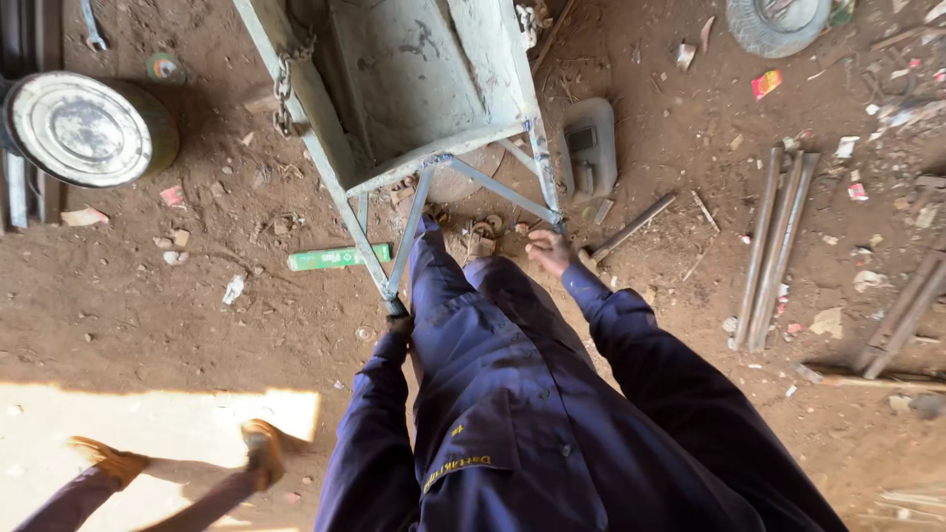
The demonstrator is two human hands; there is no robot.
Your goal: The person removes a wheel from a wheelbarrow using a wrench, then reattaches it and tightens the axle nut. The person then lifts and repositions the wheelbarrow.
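Note:
I look down my dark blue overalls at a grey metal wheelbarrow [414,89] standing on the dirt floor in front of me. My left hand [397,320] is closed around the end of its left handle bar. My right hand [548,250] grips the frame's right bar close to where the leg struts meet. The barrow's tray is seen from the rear, with a chain [284,94] hanging along its left edge.
A round metal drum [84,128] sits at the left, a green box [338,258] lies by the barrow, a hammer [631,229] and a welding mask [589,148] to the right. Metal bars [774,246] lie further right. Another person's feet [261,448] stand at lower left.

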